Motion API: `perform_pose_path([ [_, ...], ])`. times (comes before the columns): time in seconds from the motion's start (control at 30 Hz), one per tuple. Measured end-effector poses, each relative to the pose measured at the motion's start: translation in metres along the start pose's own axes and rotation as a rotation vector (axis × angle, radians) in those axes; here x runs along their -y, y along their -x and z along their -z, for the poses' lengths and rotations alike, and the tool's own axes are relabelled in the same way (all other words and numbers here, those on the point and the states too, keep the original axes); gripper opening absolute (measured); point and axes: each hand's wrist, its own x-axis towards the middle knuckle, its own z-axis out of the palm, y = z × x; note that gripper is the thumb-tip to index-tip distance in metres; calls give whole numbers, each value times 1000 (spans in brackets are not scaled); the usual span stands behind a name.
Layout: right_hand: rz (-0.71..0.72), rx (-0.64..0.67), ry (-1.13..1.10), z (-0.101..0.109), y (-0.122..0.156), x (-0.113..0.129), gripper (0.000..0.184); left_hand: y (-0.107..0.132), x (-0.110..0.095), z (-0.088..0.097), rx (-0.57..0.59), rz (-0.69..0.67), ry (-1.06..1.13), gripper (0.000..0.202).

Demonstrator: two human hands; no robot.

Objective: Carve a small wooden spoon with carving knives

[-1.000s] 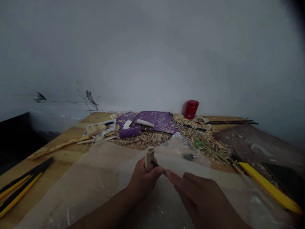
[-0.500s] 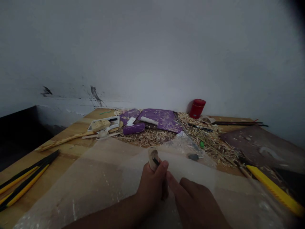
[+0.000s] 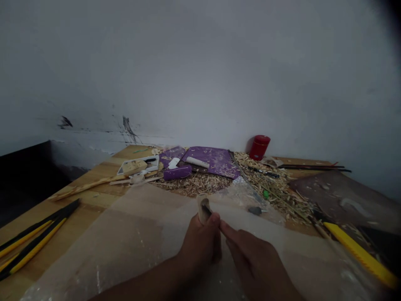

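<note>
My left hand (image 3: 200, 240) is closed around a small pale piece of wood (image 3: 201, 201), whose upper end shows a darker hollow. On that hollow lies the dark narrow tip of a carving tool (image 3: 206, 207), beside my left thumb. My right hand (image 3: 255, 255) is closed just to the right, its index finger stretched toward the left thumb; it grips the tool, whose handle is hidden by the fingers. Both hands are above a translucent plastic sheet (image 3: 131, 242) spread over the wooden table (image 3: 90, 188).
Wood shavings (image 3: 200, 184) heap behind the hands around a purple mat (image 3: 216, 161). A red tin (image 3: 260, 147) stands by the wall. Yellow-black long-handled cutters (image 3: 40, 234) lie left, a yellow saw-edged tool (image 3: 360, 253) right. A white tray (image 3: 153, 164) holds a wood block.
The tool tip has shifted slightly within the hollow, and my right hand has turned a little, its index finger now flatter against the left thumb. The view has tilted up slightly.
</note>
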Motion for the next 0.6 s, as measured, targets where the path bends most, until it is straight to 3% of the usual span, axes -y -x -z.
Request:
perform_pose_path([
  [0.13,-85,8,-137,18,-2,-1,34,-3,-3,6,84,-106,-86,43],
  [0.3,1,142,89,32,2,1,36,-5,-7,12,53,-178,-155,39],
  [0.6,163,193,430,30,6,8,47,-2,-5,17,-33,-275,-333,33],
])
